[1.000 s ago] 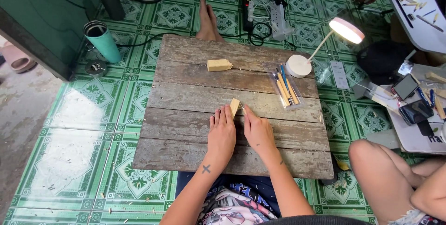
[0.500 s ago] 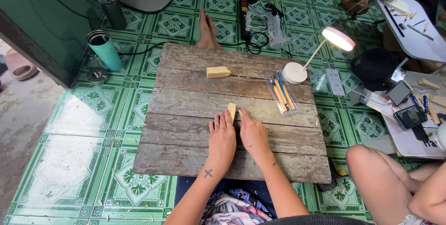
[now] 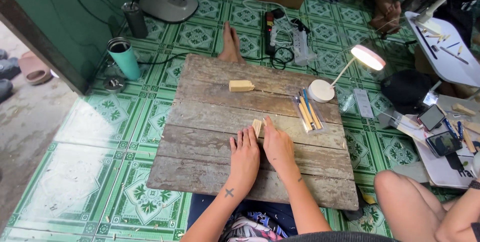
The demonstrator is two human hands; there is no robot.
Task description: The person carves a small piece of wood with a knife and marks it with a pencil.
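Observation:
Both of my hands rest flat on a weathered wooden board (image 3: pixel 210 117) laid across my lap. My left hand (image 3: pixel 244 158) and my right hand (image 3: pixel 278 145) lie side by side, fingers pointing away from me. A small pale wooden block (image 3: pixel 257 126) sits between their fingertips, touched on both sides. A second, larger pale wooden block (image 3: pixel 240 85) lies alone farther up the board. A clear pouch of carving tools (image 3: pixel 306 113) lies to the right of my right hand.
A small white desk lamp (image 3: pixel 325 88), lit, stands on the board's right edge. A teal tumbler (image 3: pixel 123 58) and a fan base (image 3: pixel 169 3) stand on the green tiled floor at left. Another person's knee (image 3: pixel 415 207) and phones (image 3: pixel 438 129) are at right.
My hands and the small block stay put on the board. Only the camera view has drifted slightly.

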